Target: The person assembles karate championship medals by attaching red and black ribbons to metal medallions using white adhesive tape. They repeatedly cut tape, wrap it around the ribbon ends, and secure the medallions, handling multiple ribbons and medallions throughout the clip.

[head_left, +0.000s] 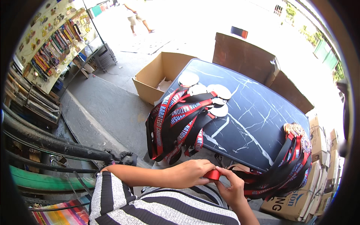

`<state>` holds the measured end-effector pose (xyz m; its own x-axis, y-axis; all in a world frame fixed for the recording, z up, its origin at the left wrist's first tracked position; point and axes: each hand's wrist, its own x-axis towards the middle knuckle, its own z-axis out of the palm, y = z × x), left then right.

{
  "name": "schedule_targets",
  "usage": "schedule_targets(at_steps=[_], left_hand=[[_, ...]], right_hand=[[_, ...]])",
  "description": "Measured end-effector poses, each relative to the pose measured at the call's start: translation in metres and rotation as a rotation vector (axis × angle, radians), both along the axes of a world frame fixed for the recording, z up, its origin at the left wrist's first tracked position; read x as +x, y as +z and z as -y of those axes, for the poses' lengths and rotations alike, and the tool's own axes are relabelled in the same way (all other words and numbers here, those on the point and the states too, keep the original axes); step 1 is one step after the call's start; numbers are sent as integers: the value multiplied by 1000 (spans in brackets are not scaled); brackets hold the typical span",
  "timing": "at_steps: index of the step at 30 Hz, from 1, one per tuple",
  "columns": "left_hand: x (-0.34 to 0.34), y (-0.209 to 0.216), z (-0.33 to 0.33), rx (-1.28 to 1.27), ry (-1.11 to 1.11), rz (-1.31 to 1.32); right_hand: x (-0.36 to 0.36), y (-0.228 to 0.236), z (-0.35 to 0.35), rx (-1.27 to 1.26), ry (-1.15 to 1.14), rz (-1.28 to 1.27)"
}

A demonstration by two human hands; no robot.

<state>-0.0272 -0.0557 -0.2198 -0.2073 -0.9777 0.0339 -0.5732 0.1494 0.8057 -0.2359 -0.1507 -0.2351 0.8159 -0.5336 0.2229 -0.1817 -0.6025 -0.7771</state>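
Close to my body, my left hand (195, 172) and my right hand (231, 186) pinch a glossy red ribbon (212, 174) between them, bent into a short band. Its other end is hidden by my fingers. Just beyond, on the near left part of the dark marbled table (247, 112), lie several silver medals (219, 91). Their black and red printed ribbons (176, 120) hang over the table edge. Toward the right corner rests a second bunch of medals, gold or bronze (296, 132), whose ribbons (287, 170) drape down beside my right hand.
An open cardboard box (148, 80) stands past the table's left side, and a large brown carton (243, 56) behind it. More cartons (292, 191) stack at the right. Bicycle parts (45, 176) and a shelf rack (56, 48) fill the left. A person (137, 17) walks far off.
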Motion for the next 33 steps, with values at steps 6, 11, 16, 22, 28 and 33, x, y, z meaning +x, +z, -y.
schedule_targets(at_steps=[6,11,16,22,28,33], left_hand=[[-1,-9,7,-250,-7,-73],[-10,-12,17,-307,-21,-86],[-12,-12,19,-292,-89,-15],[-3,-7,22,-332,-107,54],[-3,-1,15,-305,-95,56],[5,1,15,-270,-87,-7]], right_hand=[[-3,11,3,57,-69,13],[-7,18,0,88,-180,5],[-13,24,5,1,-100,-12],[-6,22,0,-157,-104,12],[-8,24,4,225,-99,-16],[-5,22,1,-98,-47,-14]])
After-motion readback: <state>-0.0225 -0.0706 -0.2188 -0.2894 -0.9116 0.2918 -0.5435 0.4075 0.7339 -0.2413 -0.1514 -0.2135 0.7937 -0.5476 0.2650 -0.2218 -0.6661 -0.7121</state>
